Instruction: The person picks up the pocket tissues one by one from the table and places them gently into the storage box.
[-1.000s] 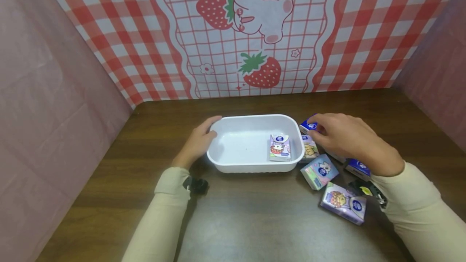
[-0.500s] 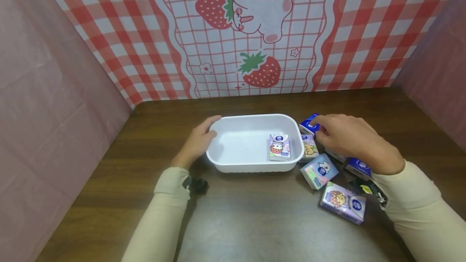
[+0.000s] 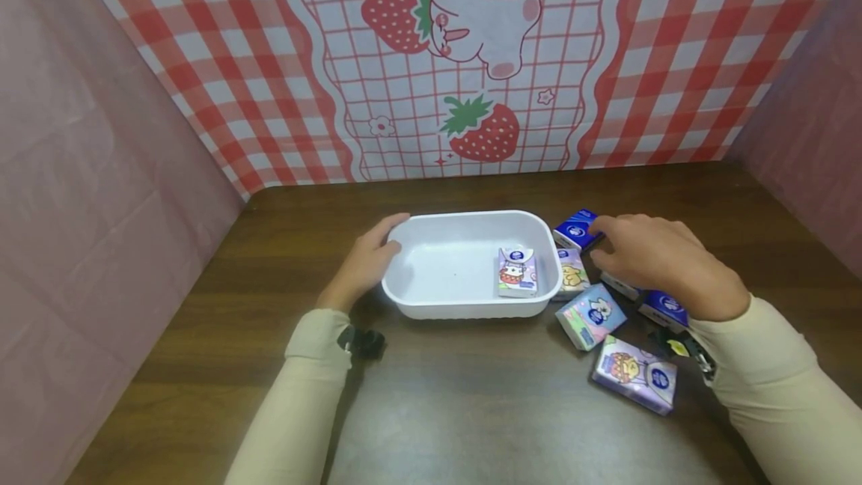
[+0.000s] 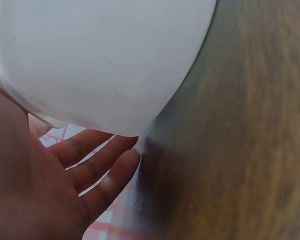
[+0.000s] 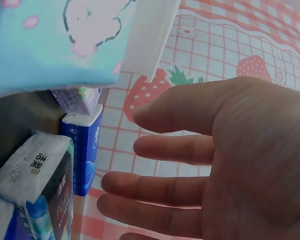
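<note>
My left hand (image 3: 364, 264) rests against the left end of a white plastic tub (image 3: 465, 310), its thumb at the rim. In the left wrist view, its fingers (image 4: 97, 162) lie fairly straight beside the tub's outer wall. One lilac tissue pack (image 3: 517, 273) stands inside the tub, at the right. My right hand (image 3: 656, 253) hovers over the packs beside the tub, holding nothing. Closest to its fingertips in the head view is a blue tissue pack (image 3: 574, 230). In the right wrist view, its fingers (image 5: 165, 192) are extended and apart from the packs.
Right of the tub lie a yellow-dog pack (image 3: 571, 274), a light-blue pack (image 3: 591, 317), a lilac pack (image 3: 635, 375) and another blue pack (image 3: 665, 309). A white-edged pack (image 3: 621, 287) is partly hidden under the right hand. A checked strawberry cloth (image 3: 471, 58) hangs behind the table (image 3: 438, 410).
My right hand has drawn slightly to the right and towards me, uncovering more of the far blue tissue pack. The left hand and the tub have stayed put.
</note>
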Available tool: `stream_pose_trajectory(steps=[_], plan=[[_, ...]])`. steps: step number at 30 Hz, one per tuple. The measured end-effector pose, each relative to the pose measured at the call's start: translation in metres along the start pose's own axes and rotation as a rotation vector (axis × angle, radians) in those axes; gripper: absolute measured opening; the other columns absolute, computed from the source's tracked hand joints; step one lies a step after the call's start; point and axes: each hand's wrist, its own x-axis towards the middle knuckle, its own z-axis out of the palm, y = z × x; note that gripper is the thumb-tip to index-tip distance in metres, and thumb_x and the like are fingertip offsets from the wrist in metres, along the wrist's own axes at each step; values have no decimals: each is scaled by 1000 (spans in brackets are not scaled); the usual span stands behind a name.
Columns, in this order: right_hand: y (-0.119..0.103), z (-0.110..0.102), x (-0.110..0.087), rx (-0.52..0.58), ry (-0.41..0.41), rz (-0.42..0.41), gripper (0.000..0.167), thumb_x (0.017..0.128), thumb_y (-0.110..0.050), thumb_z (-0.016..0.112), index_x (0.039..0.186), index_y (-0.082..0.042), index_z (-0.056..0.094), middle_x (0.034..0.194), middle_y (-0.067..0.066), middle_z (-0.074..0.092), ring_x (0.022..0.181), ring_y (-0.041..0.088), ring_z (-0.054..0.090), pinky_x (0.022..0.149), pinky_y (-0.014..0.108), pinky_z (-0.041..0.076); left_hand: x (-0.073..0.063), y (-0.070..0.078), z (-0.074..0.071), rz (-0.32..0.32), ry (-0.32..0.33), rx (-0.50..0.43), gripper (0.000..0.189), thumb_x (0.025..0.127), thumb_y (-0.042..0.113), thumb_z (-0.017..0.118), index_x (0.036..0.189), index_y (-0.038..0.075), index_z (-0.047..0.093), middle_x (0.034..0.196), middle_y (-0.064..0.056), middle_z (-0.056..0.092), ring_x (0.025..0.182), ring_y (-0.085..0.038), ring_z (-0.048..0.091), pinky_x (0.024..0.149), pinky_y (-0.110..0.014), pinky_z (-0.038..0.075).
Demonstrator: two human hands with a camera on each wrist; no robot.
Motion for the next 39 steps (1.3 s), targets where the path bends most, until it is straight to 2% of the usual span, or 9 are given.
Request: stream_pose_trajectory(steps=[20,28,39], plan=[[10,6,2,2,-69,49,70,84,-42,76,139,-3,55,129,28,59,112,50,56,82,71,44,0,0,0,-6,-6,-10,47,102,22,50,148,31,49,151,1,47,138,-25,43,111,-54,35],[15,9,3,11,-60,31,67,84,-41,77,136,-3,57,126,26,62,107,46,60,80,69,47,1,-2,0,4,-7,-14,48,101,21,50,148,30,49,150,0,48,136,-25,45,110,-53,37],[18,11,5,19,-72,47,67,83,-40,79,134,-2,58,123,27,62,105,47,60,81,73,43,1,-1,0,-4,-10,-22,47,102,21,50,148,31,49,150,1,48,135,-25,45,109,-53,39]])
